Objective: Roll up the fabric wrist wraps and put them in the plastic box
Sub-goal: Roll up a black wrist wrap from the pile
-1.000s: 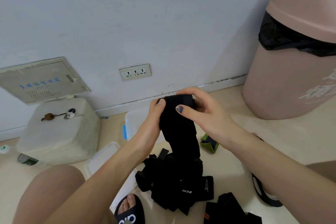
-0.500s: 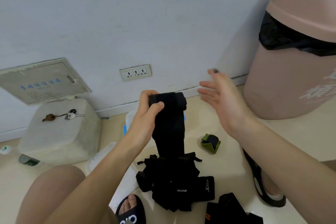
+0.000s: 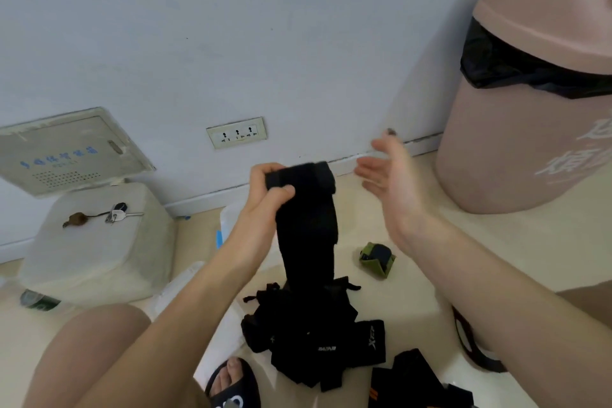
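Observation:
My left hand (image 3: 265, 195) grips the rolled top end of a long black wrist wrap (image 3: 308, 228), whose loose tail hangs down to a heap of black wraps (image 3: 318, 344) on the floor. My right hand (image 3: 394, 182) is open beside the roll, a short gap to its right, touching nothing. A rolled green and black wrap (image 3: 377, 257) lies on the floor to the right. The clear plastic box (image 3: 228, 219) stands behind my left forearm, mostly hidden. Another black wrap (image 3: 414, 381) lies at the bottom right.
A large pink bin (image 3: 530, 129) with a black liner stands at the right. A white block (image 3: 99, 242) with keys (image 3: 116, 214) on it sits at the left by the wall. The box's clear lid (image 3: 178, 288) lies near my knee. My sandalled feet are on the floor.
My right hand let go of the roll and drew away to the right with fingers spread. My left hand kept hold of the roll and raised it slightly.

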`<state>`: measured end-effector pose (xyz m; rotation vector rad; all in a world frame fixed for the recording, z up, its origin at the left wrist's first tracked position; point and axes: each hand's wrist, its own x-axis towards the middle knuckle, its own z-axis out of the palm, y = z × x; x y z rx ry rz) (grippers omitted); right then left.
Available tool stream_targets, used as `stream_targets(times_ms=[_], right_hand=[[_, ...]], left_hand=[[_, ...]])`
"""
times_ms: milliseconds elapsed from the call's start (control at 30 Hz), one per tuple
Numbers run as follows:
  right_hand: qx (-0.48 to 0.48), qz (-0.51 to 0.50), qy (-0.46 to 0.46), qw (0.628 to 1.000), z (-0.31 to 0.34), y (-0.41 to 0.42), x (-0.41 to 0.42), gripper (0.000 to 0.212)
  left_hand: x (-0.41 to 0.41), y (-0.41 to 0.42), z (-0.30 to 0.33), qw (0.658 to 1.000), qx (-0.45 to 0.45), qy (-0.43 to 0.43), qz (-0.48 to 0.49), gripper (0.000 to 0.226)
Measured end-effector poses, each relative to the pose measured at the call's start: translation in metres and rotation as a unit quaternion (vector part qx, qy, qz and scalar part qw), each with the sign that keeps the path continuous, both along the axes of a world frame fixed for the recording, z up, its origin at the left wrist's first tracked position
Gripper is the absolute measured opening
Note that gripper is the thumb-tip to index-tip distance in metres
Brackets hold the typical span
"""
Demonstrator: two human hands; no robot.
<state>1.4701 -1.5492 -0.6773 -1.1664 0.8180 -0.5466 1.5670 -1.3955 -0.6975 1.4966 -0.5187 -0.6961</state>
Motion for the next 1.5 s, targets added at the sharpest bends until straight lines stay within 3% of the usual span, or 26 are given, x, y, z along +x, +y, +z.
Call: stream_targets(times_ms=[100,167,233,367,500,700,1000,1133,1233,1367,1500], right_hand=[[0.006,0.063,0.010,0.998,-0.003,0.016,-0.001,0.039],[0.013,0.135,0.050,0.989,-0.011,0.031,-0.002,0.050],[0.043,0.144,0.065,0.986,-0.015,0.035,-0.005,0.056],[-0.017,0.160,0.055,0.986,-0.013,0.022,-0.005,0.038],[-0.075,0.223,0.097,0.967,-0.016,0.019,-0.009,0.047],[-0.116,0.199,0.049,0.972,-0.006,0.015,-0.014,0.027],[-0.134,0.218,-0.010,0.967,-0.006,0.016,-0.016,0.015],[-0.144,0.240,-0.024,0.960,-0.008,0.016,-0.016,0.018],[-0.111,0.252,-0.017,0.961,-0.008,0.011,-0.016,0.024],[-0.067,0.265,0.025,0.962,-0.003,0.012,-0.014,0.022],[-0.129,0.242,0.049,0.960,-0.002,0.018,-0.013,0.022]], left_hand=[[-0.018,-0.005,-0.005,1.000,-0.009,0.013,-0.023,0.024],[-0.030,-0.006,-0.012,0.996,-0.001,0.053,-0.067,0.024],[-0.032,-0.003,-0.016,0.995,0.004,0.063,-0.077,0.028],[-0.018,-0.005,-0.006,0.998,-0.013,0.013,-0.062,0.036],[-0.012,0.000,-0.004,0.997,-0.014,-0.053,-0.052,0.037],[-0.009,0.003,-0.004,0.993,-0.009,-0.097,-0.070,0.029],[-0.004,-0.001,-0.008,0.998,0.026,0.004,-0.048,0.047],[-0.002,0.000,-0.014,0.999,0.017,0.014,-0.037,0.032],[-0.002,0.000,-0.014,0.999,0.002,0.007,-0.039,0.023],[-0.002,0.001,-0.012,0.999,-0.012,-0.012,-0.040,0.027],[-0.006,-0.001,-0.011,0.999,-0.012,-0.001,-0.039,0.034]])
